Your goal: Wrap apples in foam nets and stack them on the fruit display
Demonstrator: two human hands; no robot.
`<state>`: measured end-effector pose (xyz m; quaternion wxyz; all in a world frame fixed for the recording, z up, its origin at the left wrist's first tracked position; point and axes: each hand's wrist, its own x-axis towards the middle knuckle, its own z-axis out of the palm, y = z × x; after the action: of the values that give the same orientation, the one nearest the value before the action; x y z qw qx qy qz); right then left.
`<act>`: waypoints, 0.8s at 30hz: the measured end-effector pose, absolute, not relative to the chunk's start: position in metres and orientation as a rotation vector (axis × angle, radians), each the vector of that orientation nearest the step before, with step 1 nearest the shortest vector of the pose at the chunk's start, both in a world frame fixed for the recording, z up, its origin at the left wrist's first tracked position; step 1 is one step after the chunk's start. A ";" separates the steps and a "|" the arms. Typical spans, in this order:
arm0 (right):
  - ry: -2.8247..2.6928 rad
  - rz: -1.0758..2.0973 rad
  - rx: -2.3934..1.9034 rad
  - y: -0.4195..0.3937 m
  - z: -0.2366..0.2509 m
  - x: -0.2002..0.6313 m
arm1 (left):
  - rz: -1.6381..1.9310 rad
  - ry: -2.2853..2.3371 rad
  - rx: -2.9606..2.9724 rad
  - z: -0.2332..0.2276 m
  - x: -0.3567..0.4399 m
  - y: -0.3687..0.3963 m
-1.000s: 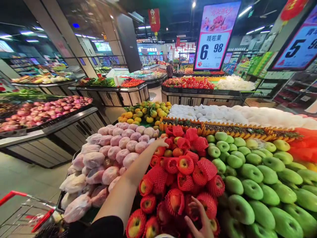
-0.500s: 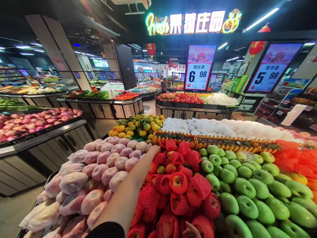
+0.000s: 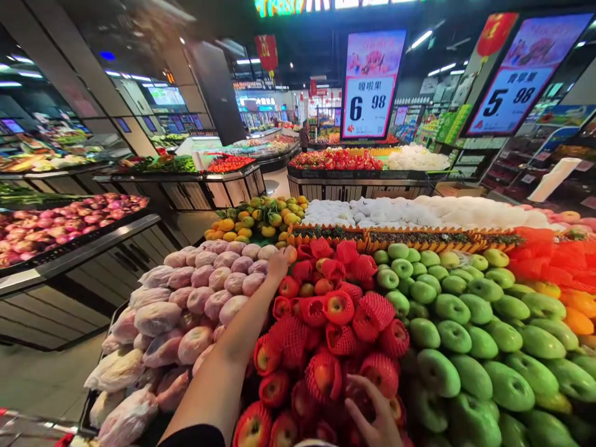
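Note:
My left hand (image 3: pixel 278 262) reaches to the far left edge of the red-netted apples, its fingers closed round a small reddish apple (image 3: pixel 291 254). Beside it on the left lie pale pink fruits wrapped in clear film (image 3: pixel 218 277). Low in the view, my right hand (image 3: pixel 375 413) hovers over the near apples with its fingers apart and nothing in them. Just left of those fingers sits an apple in red foam netting (image 3: pixel 323 376). Several more apples in red foam nets (image 3: pixel 338 307) fill the pile between both hands.
Green apples (image 3: pixel 454 332) are heaped on the right. Behind the pile run a yellow-edged divider (image 3: pixel 419 241) and white-netted fruit (image 3: pixel 400 212); yellow-green citrus (image 3: pixel 261 217) lies at the back left. Red onions (image 3: pixel 69 217) fill a separate stand. A cart's edge (image 3: pixel 37 422) shows at the lower left.
The view has tilted down. My left hand now shows an apple at its fingers. My right hand has come further into view, fingers spread over the near apples.

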<state>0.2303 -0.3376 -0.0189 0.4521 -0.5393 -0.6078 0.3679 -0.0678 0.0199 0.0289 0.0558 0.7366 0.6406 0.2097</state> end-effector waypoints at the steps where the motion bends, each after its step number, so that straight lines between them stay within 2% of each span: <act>1: -1.527 0.882 -1.327 -0.337 -0.010 0.230 | 0.720 1.964 2.195 0.030 -0.071 0.010; 4: -1.632 0.747 -1.271 -0.327 0.009 0.234 | 1.248 1.830 1.873 0.036 -0.076 -0.028; 7: -1.700 0.513 -1.242 -0.306 0.024 0.245 | 1.665 1.368 1.232 0.041 -0.073 -0.079; 9: -1.709 0.332 -1.300 -0.289 0.036 0.254 | 1.661 1.140 0.853 0.042 -0.067 -0.117; 14: -1.815 -0.002 -1.547 -0.245 0.049 0.276 | 1.495 0.895 0.453 0.035 -0.048 -0.204; 20: -1.681 0.037 -1.628 -0.231 0.048 0.290 | 1.171 0.658 0.437 0.013 -0.022 -0.279; 24: -1.453 0.158 -1.381 -0.266 0.069 0.290 | 1.032 0.670 0.559 0.005 -0.005 -0.309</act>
<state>0.2896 -0.2663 0.0690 0.5356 -0.5801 -0.6101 0.0665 -0.0054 -0.3093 0.0051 0.7802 0.2588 0.3103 0.4775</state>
